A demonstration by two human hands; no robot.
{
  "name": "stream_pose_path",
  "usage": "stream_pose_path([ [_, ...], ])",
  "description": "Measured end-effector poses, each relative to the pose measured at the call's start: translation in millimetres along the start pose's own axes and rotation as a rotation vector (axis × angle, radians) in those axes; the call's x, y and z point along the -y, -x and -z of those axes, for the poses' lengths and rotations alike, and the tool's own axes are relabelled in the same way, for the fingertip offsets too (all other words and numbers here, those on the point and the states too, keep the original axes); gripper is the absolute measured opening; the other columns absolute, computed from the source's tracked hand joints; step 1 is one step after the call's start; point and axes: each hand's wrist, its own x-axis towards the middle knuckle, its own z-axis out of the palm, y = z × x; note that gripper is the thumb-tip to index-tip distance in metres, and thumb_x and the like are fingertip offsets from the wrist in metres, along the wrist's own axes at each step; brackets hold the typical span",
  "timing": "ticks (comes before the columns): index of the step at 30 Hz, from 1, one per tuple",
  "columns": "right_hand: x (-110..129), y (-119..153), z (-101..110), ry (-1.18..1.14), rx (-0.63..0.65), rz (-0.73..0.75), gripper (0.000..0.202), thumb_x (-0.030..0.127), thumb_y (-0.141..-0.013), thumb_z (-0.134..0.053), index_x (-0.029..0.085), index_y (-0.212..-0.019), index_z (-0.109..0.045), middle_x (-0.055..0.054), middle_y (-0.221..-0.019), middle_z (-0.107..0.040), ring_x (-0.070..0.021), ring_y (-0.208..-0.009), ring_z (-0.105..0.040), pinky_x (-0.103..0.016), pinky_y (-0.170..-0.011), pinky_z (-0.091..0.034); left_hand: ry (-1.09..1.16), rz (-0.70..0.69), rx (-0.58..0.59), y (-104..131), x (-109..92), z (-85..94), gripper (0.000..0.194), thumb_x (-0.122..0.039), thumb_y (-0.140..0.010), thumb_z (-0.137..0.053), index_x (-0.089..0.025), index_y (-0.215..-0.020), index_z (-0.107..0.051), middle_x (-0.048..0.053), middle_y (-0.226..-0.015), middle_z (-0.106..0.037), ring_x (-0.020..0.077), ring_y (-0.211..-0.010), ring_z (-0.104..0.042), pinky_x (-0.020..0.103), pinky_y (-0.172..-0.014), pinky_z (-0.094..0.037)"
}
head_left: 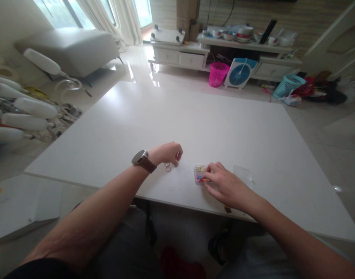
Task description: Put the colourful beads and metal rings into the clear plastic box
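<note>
Small metal rings lie on the white table, beside my left hand. That hand wears a watch at the wrist, and its thumb and forefinger pinch a ring at the tabletop. My right hand reaches over a clear box of small colourful pieces. Its fingers are bent together at the box's right side; whether anything is between them is hidden. To the right of the box lies a clear lid, partly behind the right hand.
A small dark and yellow item lies at the table's near edge. White chairs stand at the left. Beyond the table are a pink basket, a blue fan and a cabinet with dishes.
</note>
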Motion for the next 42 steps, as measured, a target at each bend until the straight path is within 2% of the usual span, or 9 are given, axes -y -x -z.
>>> stream_pose_path([
  [6,1,0,2,0.006,0.003,0.002,0.02,0.015,-0.09,-0.056,0.021,-0.105,-0.068,-0.009,-0.103,-0.057,-0.026,-0.102,-0.051,-0.04,-0.086,-0.051,-0.066,0.046,0.004,-4,-2,-4.6,0.01,-0.018,-0.069,-0.076,-0.017,-0.079,-0.074,0.003,-0.079,-0.074,0.0142,-0.067,-0.062,0.022,-0.057,-0.041],
  [10,0,-1,2,0.002,0.011,0.009,0.019,0.015,-0.09,-0.055,0.021,-0.104,-0.068,-0.009,-0.103,-0.056,-0.0257,-0.102,-0.05,-0.04,-0.086,-0.051,-0.065,0.094,0.087,-5,-1,-6.7,0.01,-0.019,-0.068,-0.074,-0.017,-0.078,-0.076,0.003,-0.074,-0.074,0.014,-0.06,-0.06,0.023,-0.056,-0.041],
  [17,1,0,1,-0.015,-0.005,0.022,0.02,0.014,-0.089,-0.057,0.022,-0.104,-0.068,-0.009,-0.102,-0.057,-0.0255,-0.1,-0.051,-0.041,-0.086,-0.052,-0.072,0.054,0.134,-3,-2,-6.1,0.018,-0.022,-0.067,-0.07,-0.018,-0.084,-0.077,0.005,-0.083,-0.076,0.0148,-0.064,-0.061,0.024,-0.057,-0.041],
  [21,0,2,0,-0.022,-0.002,0.019,0.021,0.014,-0.089,-0.058,0.022,-0.106,-0.068,-0.009,-0.104,-0.057,-0.0257,-0.102,-0.051,-0.042,-0.088,-0.052,-0.041,0.079,0.154,3,-1,0.8,0.014,-0.017,-0.061,-0.071,-0.019,-0.074,-0.077,0.002,-0.073,-0.074,0.014,-0.06,-0.059,0.024,-0.055,-0.04],
  [26,0,3,-1,-0.007,0.006,0.015,0.021,0.015,-0.089,-0.057,0.022,-0.105,-0.068,-0.009,-0.105,-0.057,-0.0258,-0.103,-0.051,-0.042,-0.089,-0.051,-0.021,0.135,0.202,5,5,0.7,0.011,-0.013,-0.053,-0.075,-0.018,-0.063,-0.073,0.0,-0.062,-0.069,0.0148,-0.056,-0.058,0.025,-0.05,-0.037],
  [35,0,3,0,-0.022,0.02,0.023,0.022,0.015,-0.09,-0.056,0.023,-0.108,-0.067,-0.009,-0.105,-0.057,-0.0258,-0.103,-0.051,-0.042,-0.088,-0.051,-0.013,0.129,0.193,3,10,-0.5,0.012,-0.016,-0.055,-0.077,-0.019,-0.066,-0.075,0.001,-0.065,-0.072,0.0152,-0.06,-0.061,0.024,-0.053,-0.04],
  [38,0,3,0,-0.018,0.03,0.02,0.022,0.016,-0.091,-0.056,0.023,-0.108,-0.067,-0.009,-0.106,-0.056,-0.026,-0.104,-0.051,-0.042,-0.089,-0.051,-0.015,0.106,0.174,2,9,-3.2,0.017,-0.014,-0.052,-0.077,-0.02,-0.069,-0.075,0.0,-0.067,-0.073,0.0152,-0.06,-0.061,0.024,-0.054,-0.041],
  [42,0,3,-1,-0.015,0.019,0.033,0.022,0.016,-0.09,-0.057,0.023,-0.108,-0.067,-0.01,-0.106,-0.057,-0.0263,-0.104,-0.051,-0.043,-0.09,-0.052,-0.037,0.126,0.19,1,5,-6.2,0.015,-0.01,-0.053,-0.075,-0.019,-0.066,-0.075,0.001,-0.064,-0.072,0.0154,-0.058,-0.061,0.024,-0.055,-0.043],
])
